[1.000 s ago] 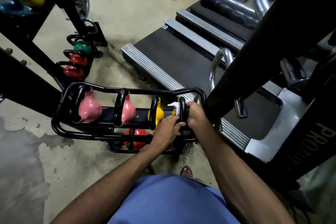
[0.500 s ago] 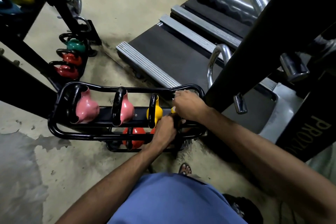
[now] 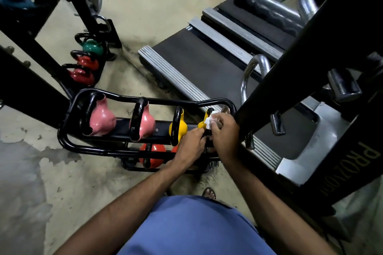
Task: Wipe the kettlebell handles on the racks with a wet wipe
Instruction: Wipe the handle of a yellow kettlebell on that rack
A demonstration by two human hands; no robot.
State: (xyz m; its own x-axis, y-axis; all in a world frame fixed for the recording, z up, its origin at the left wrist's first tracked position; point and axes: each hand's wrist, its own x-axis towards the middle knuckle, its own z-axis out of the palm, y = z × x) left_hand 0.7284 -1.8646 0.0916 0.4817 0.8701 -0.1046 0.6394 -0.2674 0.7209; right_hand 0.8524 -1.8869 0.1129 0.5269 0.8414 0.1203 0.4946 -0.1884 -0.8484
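A low black rack [image 3: 68,143] holds two pink kettlebells [image 3: 102,119] and two yellow ones with black handles. At the rack's right end stands the rightmost yellow kettlebell [image 3: 202,124]. My right hand [image 3: 224,130] wraps a white wet wipe [image 3: 210,119] around its black handle. My left hand [image 3: 191,145] grips the lower part of the same kettlebell, just left of the right hand. The other yellow kettlebell [image 3: 178,127] stands beside my left hand. Most of the handle is hidden by my hands.
Orange kettlebells [image 3: 152,155] sit on the rack's lower tier. A second rack [image 3: 87,64] behind holds green and red kettlebells. Treadmill decks [image 3: 196,68] lie to the right, and a black machine post [image 3: 290,68] stands right beside my right hand. The floor is stained concrete.
My right hand slid back down the handle from its top, and the white wipe shows again above my fingers. My left hand stayed low on the kettlebell.
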